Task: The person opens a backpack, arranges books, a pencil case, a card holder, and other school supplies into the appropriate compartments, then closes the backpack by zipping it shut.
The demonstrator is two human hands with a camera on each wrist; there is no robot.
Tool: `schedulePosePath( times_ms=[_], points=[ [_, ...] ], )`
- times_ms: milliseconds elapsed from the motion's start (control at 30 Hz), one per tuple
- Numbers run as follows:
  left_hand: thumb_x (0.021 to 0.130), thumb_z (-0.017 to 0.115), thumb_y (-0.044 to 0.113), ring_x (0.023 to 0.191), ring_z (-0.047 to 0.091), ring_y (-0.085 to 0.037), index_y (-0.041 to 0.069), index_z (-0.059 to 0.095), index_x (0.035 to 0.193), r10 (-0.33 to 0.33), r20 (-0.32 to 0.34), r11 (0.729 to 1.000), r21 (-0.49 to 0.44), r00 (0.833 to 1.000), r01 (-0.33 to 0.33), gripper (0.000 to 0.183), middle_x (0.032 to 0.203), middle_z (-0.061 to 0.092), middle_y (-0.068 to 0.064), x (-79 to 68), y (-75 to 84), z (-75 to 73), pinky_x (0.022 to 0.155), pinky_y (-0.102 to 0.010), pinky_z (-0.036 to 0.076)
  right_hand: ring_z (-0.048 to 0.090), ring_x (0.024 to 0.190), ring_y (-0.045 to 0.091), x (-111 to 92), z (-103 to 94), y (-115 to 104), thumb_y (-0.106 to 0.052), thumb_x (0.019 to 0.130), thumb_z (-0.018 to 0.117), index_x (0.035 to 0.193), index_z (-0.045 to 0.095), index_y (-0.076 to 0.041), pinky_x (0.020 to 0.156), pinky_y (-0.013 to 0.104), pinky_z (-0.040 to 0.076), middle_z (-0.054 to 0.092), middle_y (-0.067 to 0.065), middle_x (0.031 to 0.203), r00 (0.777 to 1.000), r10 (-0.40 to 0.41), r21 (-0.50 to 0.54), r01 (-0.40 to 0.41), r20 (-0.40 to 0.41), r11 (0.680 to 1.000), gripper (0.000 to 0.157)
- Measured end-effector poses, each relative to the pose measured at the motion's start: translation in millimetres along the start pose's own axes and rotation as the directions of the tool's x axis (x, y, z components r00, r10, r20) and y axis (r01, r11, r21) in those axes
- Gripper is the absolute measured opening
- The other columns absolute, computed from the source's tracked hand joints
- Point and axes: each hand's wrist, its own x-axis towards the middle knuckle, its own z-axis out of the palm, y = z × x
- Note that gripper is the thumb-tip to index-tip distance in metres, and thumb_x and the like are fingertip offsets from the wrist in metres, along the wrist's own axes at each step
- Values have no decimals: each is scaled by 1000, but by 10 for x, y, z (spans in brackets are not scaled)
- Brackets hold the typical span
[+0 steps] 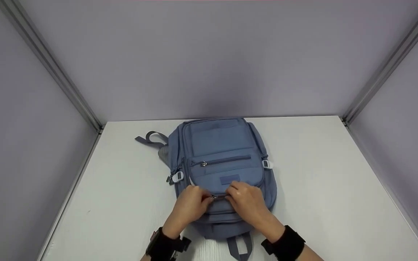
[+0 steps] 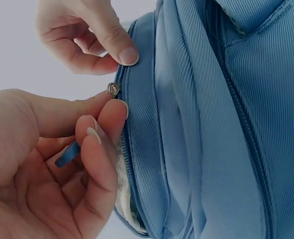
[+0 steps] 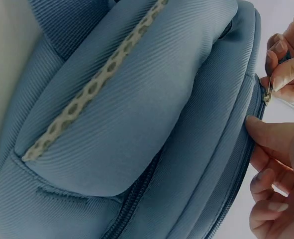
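A blue backpack (image 1: 220,141) lies front side up on the white table. My left hand (image 1: 191,203) pinches the zipper pull at the lower edge of the front pocket; its metal slider (image 2: 113,89) shows just past thumb and finger. The pull's blue tab (image 2: 68,154) sticks out behind the curled fingers. Below the slider in the left wrist view, pale lining (image 2: 123,186) shows beside the zipper teeth. Close by, my right hand (image 1: 247,201) pinches the fabric edge along the same zipper, thumb (image 3: 268,132) on the outer side.
A second front zipper (image 1: 227,160) runs across the backpack above the hands. White buckles (image 1: 177,177) sit at its sides. One loose strap (image 1: 152,139) trails to the upper left, and a handle loop (image 1: 241,248) points toward the near edge. Grey panels (image 1: 212,58) surround the table.
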Motion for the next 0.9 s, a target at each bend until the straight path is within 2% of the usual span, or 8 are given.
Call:
schedulePosePath(
  times_ms=[133, 300, 467, 633, 900],
  points=[
    [84, 76, 9, 51, 51, -5, 13, 70, 64, 7, -28, 999, 48, 1000, -6, 21, 59, 61, 7, -42, -42, -62, 48, -25, 42, 62, 67, 16, -3, 8, 11, -14, 74, 85, 78, 69, -13, 53, 34, 52, 59, -3, 77, 1000, 8, 21, -8, 14, 1000, 16],
    [83, 75, 9, 53, 53, -8, 14, 65, 60, -12, -63, 995, 95, 998, 18, 26, 59, 58, 7, -98, -121, -144, 49, -27, 42, 62, 66, 16, -7, 1, 10, -14, 76, 84, 79, 69, -13, 53, 34, 52, 59, -3, 76, 998, 27, 41, -29, 52, 999, 15],
    [83, 76, 8, 53, 57, -11, 12, 73, 67, -54, -103, 988, 139, 993, 68, 16, 63, 64, 3, -124, -176, -207, 49, -29, 45, 62, 65, 15, -8, -12, 6, -13, 76, 84, 79, 69, -14, 53, 32, 52, 58, -3, 75, 998, 25, 48, -28, 57, 998, 16],
    [83, 76, 9, 50, 56, -12, 11, 73, 69, -110, -138, 975, 176, 984, 133, 14, 61, 62, 2, -119, -214, -222, 46, -30, 45, 61, 65, 14, -12, -20, 15, -13, 75, 85, 78, 68, -14, 52, 32, 51, 58, -3, 74, 999, 17, 51, -20, 52, 999, 18],
    [78, 77, 6, 51, 60, -27, 11, 58, 57, -104, -223, 946, 279, 969, 165, 29, 60, 62, -9, -75, -295, -192, 43, -39, 46, 62, 66, 14, -15, -43, 22, -15, 77, 84, 78, 69, -15, 53, 33, 52, 58, -4, 75, 996, 26, 45, -29, 80, 999, 15]
  ],
)
